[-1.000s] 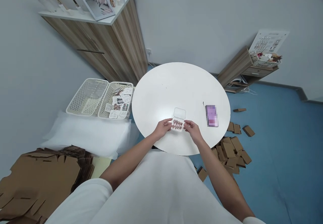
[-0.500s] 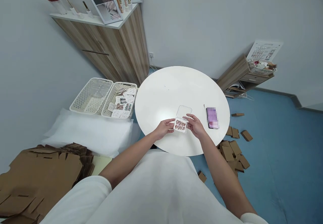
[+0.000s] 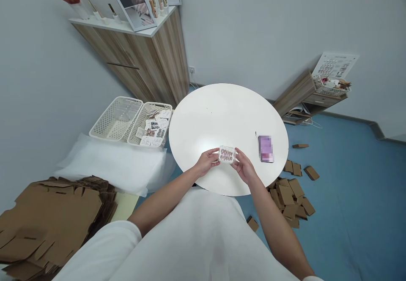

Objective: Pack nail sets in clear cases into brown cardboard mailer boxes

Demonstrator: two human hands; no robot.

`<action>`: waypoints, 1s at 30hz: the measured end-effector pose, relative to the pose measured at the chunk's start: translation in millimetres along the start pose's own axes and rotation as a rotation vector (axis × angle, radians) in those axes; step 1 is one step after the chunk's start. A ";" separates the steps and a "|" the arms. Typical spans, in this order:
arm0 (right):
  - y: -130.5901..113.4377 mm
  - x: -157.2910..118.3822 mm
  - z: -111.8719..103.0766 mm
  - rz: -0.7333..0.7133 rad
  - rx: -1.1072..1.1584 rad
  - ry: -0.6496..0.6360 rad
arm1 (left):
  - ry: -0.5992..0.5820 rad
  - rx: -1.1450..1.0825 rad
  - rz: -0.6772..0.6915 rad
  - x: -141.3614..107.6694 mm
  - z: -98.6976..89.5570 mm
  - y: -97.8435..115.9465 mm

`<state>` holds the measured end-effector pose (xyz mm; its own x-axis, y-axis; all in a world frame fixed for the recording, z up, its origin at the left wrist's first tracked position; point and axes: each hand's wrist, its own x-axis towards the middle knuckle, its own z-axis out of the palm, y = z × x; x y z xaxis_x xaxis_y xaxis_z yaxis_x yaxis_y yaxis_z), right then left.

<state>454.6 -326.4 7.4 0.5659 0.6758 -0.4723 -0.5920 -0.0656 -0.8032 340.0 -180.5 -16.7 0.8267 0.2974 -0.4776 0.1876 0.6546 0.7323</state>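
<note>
Between my two hands is a small clear plastic case (image 3: 226,154) with its lid down. Inside it lie two rows of pinkish-brown press-on nails on a white card. My left hand (image 3: 207,162) grips the case's left edge, fingers behind and thumb in front. My right hand (image 3: 244,166) holds the right edge in the same way. The case is over the near half of the round white table (image 3: 226,112). To the right of my right hand, a purple phone-shaped item (image 3: 265,148), partly pixelated, lies on the tabletop.
Left of the table stand two white baskets, one with clear cases (image 3: 116,120), one with nail cards (image 3: 152,126). Flattened cardboard (image 3: 53,217) is stacked lower left beside white sheets (image 3: 117,162). Small brown boxes (image 3: 290,196) lie on the floor at right. A wooden cabinet (image 3: 158,57) stands behind.
The case's clear lid, standing open behind it before, is now folded down over the nails. My right hand has shifted from the lid's hinge side to the case's right edge.
</note>
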 end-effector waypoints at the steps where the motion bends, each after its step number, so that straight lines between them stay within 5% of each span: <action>1: 3.6 -3.5 -0.8 0.019 -0.018 0.005 | 0.008 0.003 0.006 -0.1 0.3 -1.5; 13: 24.8 -6.4 -21.1 0.001 -0.094 0.152 | 0.094 0.114 0.003 -3.0 17.8 -16.1; 30: 32.1 -8.9 -36.1 -0.042 -0.166 0.118 | 0.303 0.449 0.093 -11.6 26.1 -46.2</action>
<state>451.2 -361.0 -27.3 0.6572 0.5904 -0.4685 -0.4691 -0.1660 -0.8674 335.6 -232.4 -32.4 0.6737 0.5699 -0.4705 0.3836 0.2746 0.8817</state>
